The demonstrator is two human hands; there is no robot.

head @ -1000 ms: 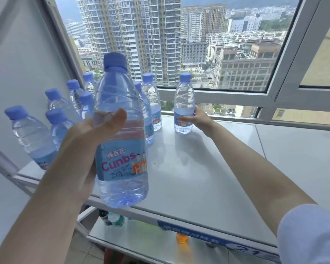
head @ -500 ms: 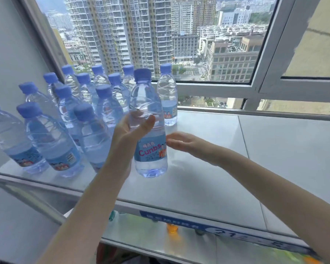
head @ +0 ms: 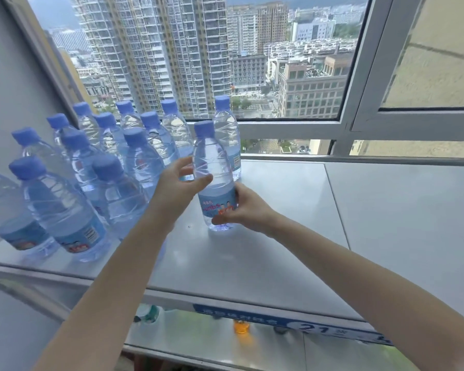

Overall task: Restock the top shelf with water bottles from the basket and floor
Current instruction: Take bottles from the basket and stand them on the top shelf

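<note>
While you have only the head view to go by, it shows enough: the water bottle (head: 215, 170) stands upright on the top shelf (head: 279, 210), right of the packed group of bottles (head: 65, 210) and just in front of the rear bottle (head: 227, 135) by the window (head: 279, 127), its base down on the metal or all but. Your left hand (head: 176, 190) wraps the ribbed shoulder, thumb across the front; your right hand (head: 243, 210) curls round the label band low down. Both are closed on it, neither spread wide. Judge it full, so heavy for its girth, with thin clear walls that dent if you squeeze and a slick label. Hold at the ribbed upper body, firmly but not hard, and since it is tall and narrow, let go only once it sits flat, lest it knock its neighbours.
</note>
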